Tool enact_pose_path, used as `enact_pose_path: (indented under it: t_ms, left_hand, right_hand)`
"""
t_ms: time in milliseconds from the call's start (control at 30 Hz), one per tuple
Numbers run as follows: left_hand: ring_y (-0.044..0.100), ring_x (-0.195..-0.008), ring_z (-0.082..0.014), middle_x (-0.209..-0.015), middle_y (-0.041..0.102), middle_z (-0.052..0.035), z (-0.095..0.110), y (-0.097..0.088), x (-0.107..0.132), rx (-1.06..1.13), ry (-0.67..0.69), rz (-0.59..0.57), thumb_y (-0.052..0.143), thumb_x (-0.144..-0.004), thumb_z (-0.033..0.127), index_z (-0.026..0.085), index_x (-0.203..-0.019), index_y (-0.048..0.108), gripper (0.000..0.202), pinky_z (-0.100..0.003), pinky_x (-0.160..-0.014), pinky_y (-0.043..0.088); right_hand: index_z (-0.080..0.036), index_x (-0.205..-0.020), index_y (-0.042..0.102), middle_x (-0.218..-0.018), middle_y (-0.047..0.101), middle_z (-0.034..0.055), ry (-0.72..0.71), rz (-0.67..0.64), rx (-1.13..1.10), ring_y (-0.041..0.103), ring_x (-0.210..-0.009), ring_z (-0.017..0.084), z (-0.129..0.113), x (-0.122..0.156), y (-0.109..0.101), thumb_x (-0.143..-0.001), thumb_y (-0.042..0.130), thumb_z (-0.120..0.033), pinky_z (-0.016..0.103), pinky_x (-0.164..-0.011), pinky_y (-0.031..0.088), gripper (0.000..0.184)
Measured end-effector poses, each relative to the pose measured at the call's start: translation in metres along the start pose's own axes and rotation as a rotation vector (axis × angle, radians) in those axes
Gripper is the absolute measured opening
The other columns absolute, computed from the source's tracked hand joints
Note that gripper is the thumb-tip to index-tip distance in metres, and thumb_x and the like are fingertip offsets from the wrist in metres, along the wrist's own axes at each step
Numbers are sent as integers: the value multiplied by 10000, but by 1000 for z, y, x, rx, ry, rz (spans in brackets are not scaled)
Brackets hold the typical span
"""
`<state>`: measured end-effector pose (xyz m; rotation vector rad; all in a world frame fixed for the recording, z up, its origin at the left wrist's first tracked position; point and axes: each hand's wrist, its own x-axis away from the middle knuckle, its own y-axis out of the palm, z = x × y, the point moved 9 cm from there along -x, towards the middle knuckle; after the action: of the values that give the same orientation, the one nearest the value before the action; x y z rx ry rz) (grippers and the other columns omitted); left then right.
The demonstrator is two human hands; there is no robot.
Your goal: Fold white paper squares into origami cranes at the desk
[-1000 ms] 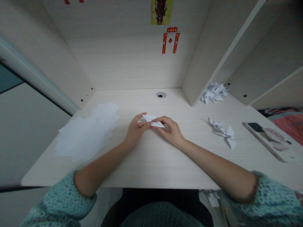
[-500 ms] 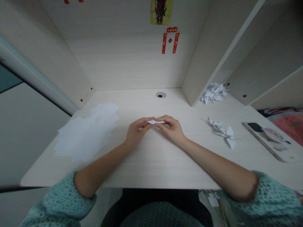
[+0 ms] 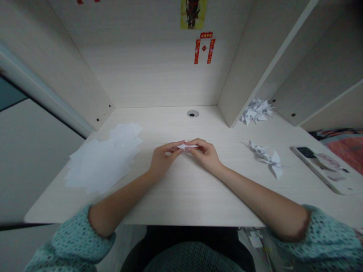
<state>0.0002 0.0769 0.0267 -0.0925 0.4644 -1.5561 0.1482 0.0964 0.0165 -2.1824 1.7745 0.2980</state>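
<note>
A small folded piece of white paper (image 3: pixel 187 146) is pinched between my two hands just above the middle of the desk. My left hand (image 3: pixel 164 155) grips its left end with thumb and fingertips. From the other side, my right hand (image 3: pixel 206 153) pinches it too, and the fingertips of both hands nearly meet. Much of the paper is hidden behind the fingers. Off to the left lies a spread stack of white paper sheets (image 3: pixel 99 162). Several folded paper pieces (image 3: pixel 266 156), shaped like origami birds, rest to the right of my right hand.
A heap of folded white paper (image 3: pixel 256 111) sits at the back right, beside the upright partition (image 3: pixel 241 87). The phone (image 3: pixel 323 168) lies face down near the right side. A round cable hole (image 3: pixel 193 113) is set into the desk (image 3: pixel 176 200) near the back panel.
Both hands stay in nearly the same place. The left fingers have shifted slightly along the folded paper, and the thumbs have moved a little closer together.
</note>
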Motion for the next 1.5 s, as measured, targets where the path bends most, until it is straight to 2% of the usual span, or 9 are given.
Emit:
enact_pose_path:
  t_ms: [167,400,633,800,967,1133,1367,1500]
  left_hand:
    - [677,-794,-175,-868,742,-22,-1,2,0,54,-8,-17,697,-726,342,246,-1051,698,340,-302,-795,511]
    - [669,-945,-205,-1009,726,-59,-10,11,-3,333,-98,-78,686,-736,334,200,-946,717,252,-350,-898,489]
    - [684,-889,-210,-955,737,-65,-11,12,-2,277,-105,-95,701,-723,322,193,-972,705,281,-355,-871,507]
    - [683,-895,-206,-993,729,-77,-13,11,-3,283,-104,-106,702,-721,347,185,-960,702,289,-353,-871,509]
    - [677,-944,-214,-1001,727,-85,-14,12,-5,307,-116,-140,707,-710,364,179,-914,711,275,-371,-903,498]
    - [683,-921,-203,-972,734,-78,-14,11,-8,315,-117,-143,717,-695,377,197,-871,731,252,-354,-879,506]
    - [686,-866,-206,-910,745,-70,-14,8,-9,313,-125,-123,742,-663,376,200,-840,745,250,-336,-814,517]
    - [683,-856,-200,-902,746,-66,-16,6,-8,301,-121,-85,725,-690,374,192,-846,741,240,-327,-803,517]
  right_hand:
    - [-221,-854,720,-888,699,58,-5,25,-32,636,-861,186,0,-1,-2,-755,680,-364,290,-702,497,179]
    - [-224,-780,721,-809,686,46,-2,55,-53,623,-790,175,3,-1,-4,-731,700,-374,289,-666,477,159]
    - [-221,-759,714,-791,684,44,16,49,-40,617,-777,175,9,-1,-4,-734,694,-393,293,-668,466,175]
    - [-224,-768,726,-800,686,49,-2,58,-39,618,-788,176,5,-1,-5,-722,706,-368,294,-673,472,153]
    - [-215,-755,730,-789,703,48,61,52,-82,633,-774,182,10,-2,-5,-699,724,-381,306,-690,481,175]
    - [-237,-737,743,-777,703,40,30,63,-50,627,-761,176,6,-2,-7,-688,738,-361,322,-721,475,133]
    - [-262,-746,755,-785,710,38,16,60,-67,626,-762,172,2,-1,-6,-692,742,-345,329,-737,471,100]
    - [-269,-762,757,-795,716,32,25,48,-104,629,-766,165,3,0,-4,-691,746,-319,311,-720,468,88]
